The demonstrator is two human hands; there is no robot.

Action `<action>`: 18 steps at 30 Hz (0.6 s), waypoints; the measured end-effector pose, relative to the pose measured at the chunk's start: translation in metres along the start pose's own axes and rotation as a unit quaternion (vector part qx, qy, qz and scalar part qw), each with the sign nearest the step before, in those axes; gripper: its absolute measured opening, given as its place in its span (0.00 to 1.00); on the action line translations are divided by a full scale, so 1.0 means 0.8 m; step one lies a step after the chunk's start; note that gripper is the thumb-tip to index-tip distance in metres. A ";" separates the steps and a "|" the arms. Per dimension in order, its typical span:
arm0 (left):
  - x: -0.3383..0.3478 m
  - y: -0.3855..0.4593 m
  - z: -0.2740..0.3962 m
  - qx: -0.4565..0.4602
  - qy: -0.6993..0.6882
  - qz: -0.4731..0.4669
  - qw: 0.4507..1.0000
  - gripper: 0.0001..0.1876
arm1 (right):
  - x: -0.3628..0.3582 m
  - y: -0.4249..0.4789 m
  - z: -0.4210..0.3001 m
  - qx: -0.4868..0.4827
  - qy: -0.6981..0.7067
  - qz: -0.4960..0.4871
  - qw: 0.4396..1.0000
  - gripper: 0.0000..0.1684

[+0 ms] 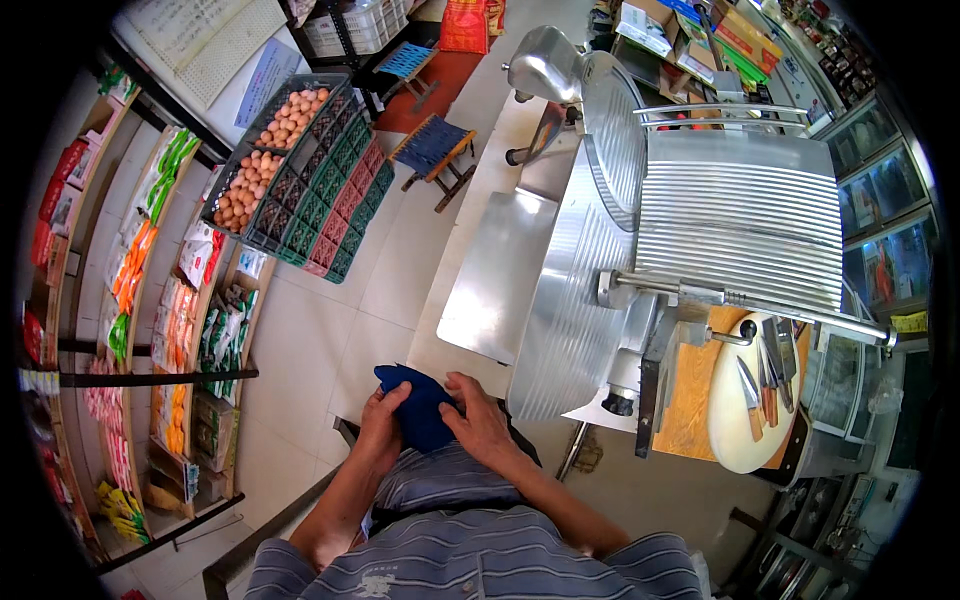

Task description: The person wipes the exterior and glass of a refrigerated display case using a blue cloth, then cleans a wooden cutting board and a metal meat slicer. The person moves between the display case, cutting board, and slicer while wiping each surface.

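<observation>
A folded dark blue cloth (418, 409) lies between my two hands, above my lap. My left hand (381, 421) grips its left side, with the thumb on top. On the cloth's right edge rests the thumb of my right hand (478, 420), its fingers spread and curled; whether they pinch the cloth I cannot tell. Just beyond my right hand stands a metal meat slicer (574, 300) with a round blade cover (615, 135) and a ribbed carriage (739, 225). A flat steel plate (487, 285) lies left of the slicer.
Knives (750, 397) lie on an oval white cutting board (724, 420) at the right. Stacked plastic crates (330, 202) with eggs (247, 187) stand at the upper left, beside a folding stool (433, 146). Shelves of packets (176, 322) line the left; a metal bar (157, 379) juts out from them.
</observation>
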State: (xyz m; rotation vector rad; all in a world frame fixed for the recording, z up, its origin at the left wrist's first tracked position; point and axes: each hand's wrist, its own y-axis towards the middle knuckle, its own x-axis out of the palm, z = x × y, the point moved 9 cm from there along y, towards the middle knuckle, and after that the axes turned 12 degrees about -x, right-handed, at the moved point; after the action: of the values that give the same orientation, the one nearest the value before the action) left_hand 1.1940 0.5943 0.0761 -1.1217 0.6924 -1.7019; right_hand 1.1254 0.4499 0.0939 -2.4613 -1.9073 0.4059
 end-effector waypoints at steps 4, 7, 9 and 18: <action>-0.003 0.020 0.025 -0.019 -0.012 -0.004 1.000 0.17 | 0.006 0.023 -0.014 -0.023 -0.024 -0.030 0.999 0.38; 0.004 0.034 0.050 -0.048 0.011 -0.039 0.998 0.18 | 0.021 0.043 -0.028 -0.029 -0.074 -0.054 0.995 0.42; 0.009 0.044 0.069 -0.067 0.025 -0.070 0.995 0.19 | 0.030 0.058 -0.033 -0.010 -0.062 -0.035 0.997 0.45; 0.002 0.084 0.141 -0.079 0.186 -0.100 0.974 0.25 | 0.047 0.110 -0.042 0.074 -0.001 0.101 0.992 0.31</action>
State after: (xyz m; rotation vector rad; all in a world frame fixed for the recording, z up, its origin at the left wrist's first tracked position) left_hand 1.3232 0.5715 0.0682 -1.0135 0.9888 -2.0888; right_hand 1.2249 0.4674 0.1046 -2.5617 -1.5699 0.5330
